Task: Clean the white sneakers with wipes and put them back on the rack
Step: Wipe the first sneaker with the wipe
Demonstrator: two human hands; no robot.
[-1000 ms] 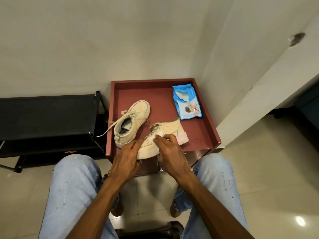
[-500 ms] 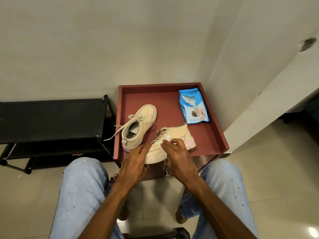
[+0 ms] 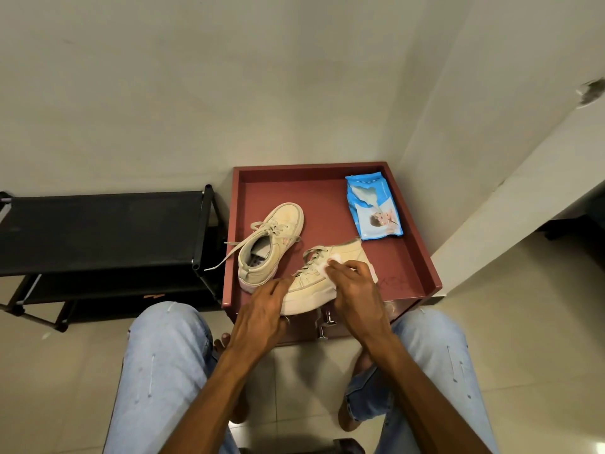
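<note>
The right hand (image 3: 355, 293) had its grip pinched on one white wipe (image 3: 322, 265), pressing it against the laces and side of the near sneaker (image 3: 314, 290). Just to the left of that grip, the left hand (image 3: 262, 314) clasped the toe end of the same shoe, fingers curled over it, steadying it at the front edge of the red surface (image 3: 409, 273).

Two sneakers were there in all. The second sneaker (image 3: 271, 244) lay beyond and to the left of the grip, close beside the held one, its opening facing up and one loose lace trailing off the surface's left rim. Beyond and to the right of the grip lay one blue pack of wipes (image 3: 373, 206), apart from both shoes.

Further left stood a black rack (image 3: 98, 231), its shelves bare. The person's two knees in pale jeans (image 3: 163, 371) sat on either side below the hands.
</note>
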